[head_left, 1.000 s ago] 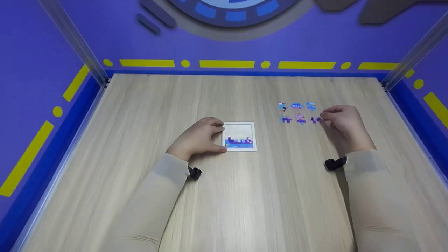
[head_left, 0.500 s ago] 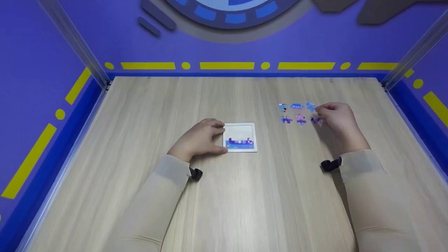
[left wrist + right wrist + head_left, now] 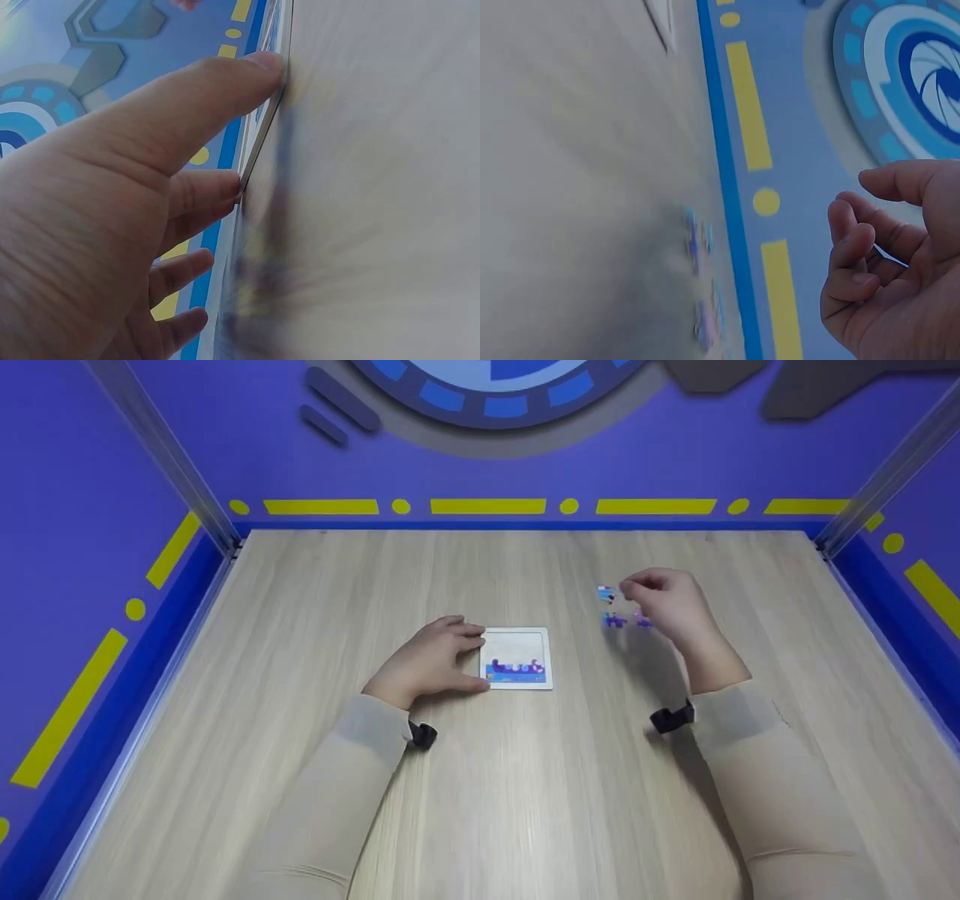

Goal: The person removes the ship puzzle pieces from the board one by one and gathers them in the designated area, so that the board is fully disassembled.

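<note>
Two hands: left [image 3: 431, 660] spreads against the tray [image 3: 517, 645], right [image 3: 673, 606] curls loosely above puzzle pieces [image 3: 616, 620].

The right hand [image 3: 667, 604] partly hid one near puzzle piece [image 3: 643, 620], and the print [image 3: 517, 670] inside the white frame [image 3: 517, 686] was too small to make out. In the wrist views, the left hand [image 3: 112, 195] covered part of that frame and several pieces [image 3: 694, 247] were blurred. Picture edges cut off the round emblem [image 3: 504, 406] and both sleeves [image 3: 322, 795].

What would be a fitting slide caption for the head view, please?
The left hand holds a partly filled white puzzle frame while the right hand hovers near loose jigsaw pieces.
</note>
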Tool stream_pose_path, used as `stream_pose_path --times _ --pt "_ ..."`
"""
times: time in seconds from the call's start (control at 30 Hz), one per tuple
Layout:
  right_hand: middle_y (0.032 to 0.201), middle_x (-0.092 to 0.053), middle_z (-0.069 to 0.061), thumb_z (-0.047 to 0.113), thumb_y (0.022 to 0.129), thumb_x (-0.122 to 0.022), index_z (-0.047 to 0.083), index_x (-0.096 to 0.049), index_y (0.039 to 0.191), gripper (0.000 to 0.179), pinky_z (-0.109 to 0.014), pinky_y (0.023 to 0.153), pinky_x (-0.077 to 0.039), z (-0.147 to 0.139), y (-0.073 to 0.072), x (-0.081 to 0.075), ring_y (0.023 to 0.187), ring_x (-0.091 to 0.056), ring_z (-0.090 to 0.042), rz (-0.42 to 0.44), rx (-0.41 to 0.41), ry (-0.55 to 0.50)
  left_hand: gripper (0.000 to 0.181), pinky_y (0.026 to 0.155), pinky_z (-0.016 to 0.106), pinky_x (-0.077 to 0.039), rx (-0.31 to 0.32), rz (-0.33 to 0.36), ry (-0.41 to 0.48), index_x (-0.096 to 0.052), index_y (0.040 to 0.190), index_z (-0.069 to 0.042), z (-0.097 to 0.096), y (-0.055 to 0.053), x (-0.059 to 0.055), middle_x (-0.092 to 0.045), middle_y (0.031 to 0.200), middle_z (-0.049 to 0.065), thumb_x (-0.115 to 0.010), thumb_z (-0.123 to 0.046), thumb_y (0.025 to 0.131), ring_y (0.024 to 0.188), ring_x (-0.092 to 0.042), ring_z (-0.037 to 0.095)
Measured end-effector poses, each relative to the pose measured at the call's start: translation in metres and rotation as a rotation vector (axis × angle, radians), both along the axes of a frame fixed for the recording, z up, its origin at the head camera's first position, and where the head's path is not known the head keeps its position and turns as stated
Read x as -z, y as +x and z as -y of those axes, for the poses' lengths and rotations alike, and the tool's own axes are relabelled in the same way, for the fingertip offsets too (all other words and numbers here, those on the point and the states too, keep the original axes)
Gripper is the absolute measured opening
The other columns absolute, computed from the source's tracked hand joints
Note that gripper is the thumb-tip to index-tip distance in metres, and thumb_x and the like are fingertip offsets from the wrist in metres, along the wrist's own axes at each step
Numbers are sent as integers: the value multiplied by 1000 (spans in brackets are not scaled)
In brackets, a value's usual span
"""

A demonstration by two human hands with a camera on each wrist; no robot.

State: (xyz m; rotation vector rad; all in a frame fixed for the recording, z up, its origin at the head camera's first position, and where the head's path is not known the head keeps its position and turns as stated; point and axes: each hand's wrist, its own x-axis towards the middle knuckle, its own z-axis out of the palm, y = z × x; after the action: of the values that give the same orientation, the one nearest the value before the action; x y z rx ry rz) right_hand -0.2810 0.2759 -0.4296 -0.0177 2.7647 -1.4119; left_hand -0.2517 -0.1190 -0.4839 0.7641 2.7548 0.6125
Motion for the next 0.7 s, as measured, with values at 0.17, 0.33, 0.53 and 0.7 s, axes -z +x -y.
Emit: stream_pose_path --times 0.17,0.33,0.53,0.7 --pt "113 -73 -2 42 114 -65 7 -79 136 44 -26 73 -51 30 2 -12 90 -58 -16 -21 -43 -11 84 146 49 -26 -1 -2 -2 -65 160 -10 0 0 1 -54 176 -2 -90 -54 93 175 -31 34" --pt "120 -73 -6 41 115 -64 8 -78 136 43 -29 85 -52 60 7 -24 99 -59 -22 -10 -64 -31 84 146 49 -26 -6 -5 -3 -66 159 -11 0 0 1 -54 176 -2 -91 -54 92 175 -31 34" --pt "121 -75 -11 33 114 -65 5 -79 133 36 -29 84 -54 80 16 -22 100 -61 -23 -19 -117 -45 82 146 50 -26 -5 -7 -11 -66 160 -14 -1 1 1 -53 177 -2 -90 -54 92 175 -31 33" --pt "121 -76 -12 30 114 -65 6 -80 131 33 -28 85 -55 89 17 -12 105 -65 -30 8 -140 -41 83 146 51 -26 -16 -4 -14 -67 159 -14 -1 2 0 -53 177 -1 -91 -54 91 175 -31 34"
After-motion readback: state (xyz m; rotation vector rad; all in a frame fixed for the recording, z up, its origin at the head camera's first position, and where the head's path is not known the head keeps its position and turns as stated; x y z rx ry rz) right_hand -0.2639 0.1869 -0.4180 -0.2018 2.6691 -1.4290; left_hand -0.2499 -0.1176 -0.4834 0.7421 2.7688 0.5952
